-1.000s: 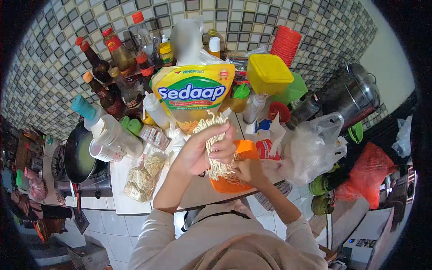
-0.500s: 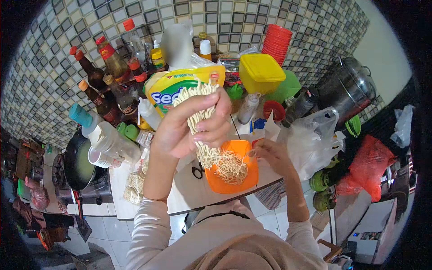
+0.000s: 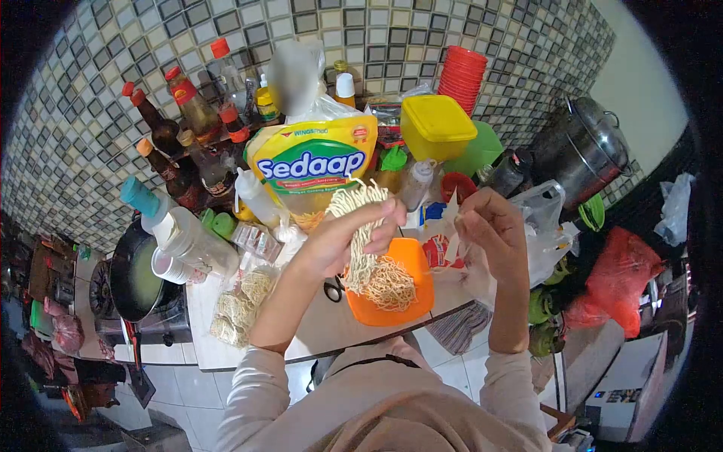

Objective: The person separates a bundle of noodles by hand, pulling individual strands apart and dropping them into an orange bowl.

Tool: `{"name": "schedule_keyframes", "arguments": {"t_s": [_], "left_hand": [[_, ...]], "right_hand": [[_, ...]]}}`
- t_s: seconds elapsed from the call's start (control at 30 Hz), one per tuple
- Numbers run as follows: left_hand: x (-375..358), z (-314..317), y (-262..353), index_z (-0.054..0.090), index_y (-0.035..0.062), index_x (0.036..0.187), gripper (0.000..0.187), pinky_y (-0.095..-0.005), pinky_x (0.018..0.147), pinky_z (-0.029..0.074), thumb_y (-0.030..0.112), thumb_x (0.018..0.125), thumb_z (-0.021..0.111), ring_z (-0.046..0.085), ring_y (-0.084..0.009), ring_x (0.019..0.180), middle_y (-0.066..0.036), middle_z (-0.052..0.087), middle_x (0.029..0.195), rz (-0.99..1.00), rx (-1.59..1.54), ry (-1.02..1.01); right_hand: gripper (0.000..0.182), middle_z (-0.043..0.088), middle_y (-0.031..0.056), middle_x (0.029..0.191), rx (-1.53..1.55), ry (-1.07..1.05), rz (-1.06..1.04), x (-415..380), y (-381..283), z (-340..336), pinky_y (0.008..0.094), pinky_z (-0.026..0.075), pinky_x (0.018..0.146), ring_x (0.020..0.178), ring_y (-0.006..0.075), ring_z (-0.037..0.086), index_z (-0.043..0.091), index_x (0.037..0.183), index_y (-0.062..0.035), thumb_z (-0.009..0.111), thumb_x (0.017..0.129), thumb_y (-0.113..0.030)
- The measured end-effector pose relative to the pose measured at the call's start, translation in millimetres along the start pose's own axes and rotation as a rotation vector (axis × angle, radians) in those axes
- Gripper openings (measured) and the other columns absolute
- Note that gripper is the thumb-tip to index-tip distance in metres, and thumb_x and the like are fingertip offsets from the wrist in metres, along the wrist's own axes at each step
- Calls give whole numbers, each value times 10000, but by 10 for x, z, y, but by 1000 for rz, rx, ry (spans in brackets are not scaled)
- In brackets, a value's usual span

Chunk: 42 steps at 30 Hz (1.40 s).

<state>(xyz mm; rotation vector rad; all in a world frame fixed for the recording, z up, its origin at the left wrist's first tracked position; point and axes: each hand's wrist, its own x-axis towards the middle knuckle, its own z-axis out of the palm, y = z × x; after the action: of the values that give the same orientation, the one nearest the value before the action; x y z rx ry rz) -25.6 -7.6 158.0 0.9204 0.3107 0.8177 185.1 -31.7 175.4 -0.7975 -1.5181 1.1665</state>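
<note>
My left hand [image 3: 350, 237] is closed around a bundle of pale dried noodles [image 3: 363, 218], held upright with its lower end over an orange bowl [image 3: 423, 301]. Loose noodle pieces [image 3: 395, 285] lie in that bowl. To the right of it, my right hand [image 3: 493, 230] is raised with thumb and fingers pinched together. A thin white strip shows by those fingertips; I cannot tell what they grip. Just left of the bowl lie black-handled scissors [image 3: 334, 290]. A red and white packet [image 3: 439, 252] sits at the bowl's right side.
Bagged noodles [image 3: 239, 309] lie at the table's left, beside clear plastic containers [image 3: 199, 252]. A yellow Sedaap pouch [image 3: 301, 154] stands behind my hands, with sauce bottles [image 3: 184, 102] at back left. A wok [image 3: 143, 275] sits on the stove; a plastic bag [image 3: 538, 233] is at right.
My right hand has lifted away from the bowl's right edge, up and to the right. My left hand has moved lower and rightward with the noodles, uncovering more of the yellow pouch.
</note>
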Motion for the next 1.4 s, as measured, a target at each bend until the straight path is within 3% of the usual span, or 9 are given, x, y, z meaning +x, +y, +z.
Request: {"name": "schedule_keyframes", "arguments": {"t_s": [0.27,0.33,0.4,0.47,0.53,0.83,0.93,1.03,1.4], "left_hand": [[64,134,-237,501,31,814,507,-198,476,292,500,856,313,354,-66,495,9,385,557,27,90,208],[44,130,-293,497,34,811,559,-198,486,299,548,843,281,367,-70,511,4,391,560,-43,-12,303],[49,1,-398,486,41,818,578,-195,482,305,579,823,277,393,-76,530,-6,409,572,204,199,-194],[2,165,-275,472,49,796,491,-207,468,305,525,834,357,392,-83,511,-9,411,573,242,267,-182],[-76,232,-165,452,57,776,368,-216,448,298,415,856,417,375,-89,490,-8,398,540,-47,178,-80],[-113,272,571,353,91,513,430,-207,385,319,278,901,344,353,-89,376,5,351,439,-82,-38,-431],[5,283,734,395,60,590,398,-194,324,275,281,909,305,329,-77,340,32,326,429,-125,-113,-570],[119,339,826,409,38,699,338,-178,287,230,266,915,283,304,-59,323,48,298,428,-184,-166,-589],[267,290,1252,402,81,761,347,-179,319,281,307,927,197,333,-60,362,54,304,439,-46,-101,-726]], "right_hand": [[121,559,9,617,-476,-277,-45,132,-326,217,198,308,429,485,56,405,602,693,-22,652,701,-132],[102,527,-13,584,-530,-277,-259,240,-300,270,216,333,467,515,75,430,631,776,-76,631,730,-167],[81,534,-2,609,-531,-267,-327,370,-202,289,220,339,487,545,97,441,625,749,-64,632,716,-138],[61,541,9,635,-531,-260,-395,459,-72,272,225,345,508,574,119,453,619,721,-52,634,702,-108],[117,566,27,740,-472,-321,-323,514,71,257,236,370,556,640,120,479,625,802,-79,596,757,-183],[318,542,37,968,-247,-269,-2,310,736,214,258,394,733,847,117,500,525,1069,-79,565,775,-196],[498,471,93,1127,-177,-384,192,209,894,233,287,369,843,969,163,480,412,1191,-51,597,749,-185],[643,395,134,1212,-278,-453,22,118,1108,346,304,304,931,1086,204,416,292,1259,-12,622,736,-186],[361,545,72,1004,-33,-345,417,-261,1860,375,276,397,847,973,139,507,447,1113,28,536,814,-154]]}}
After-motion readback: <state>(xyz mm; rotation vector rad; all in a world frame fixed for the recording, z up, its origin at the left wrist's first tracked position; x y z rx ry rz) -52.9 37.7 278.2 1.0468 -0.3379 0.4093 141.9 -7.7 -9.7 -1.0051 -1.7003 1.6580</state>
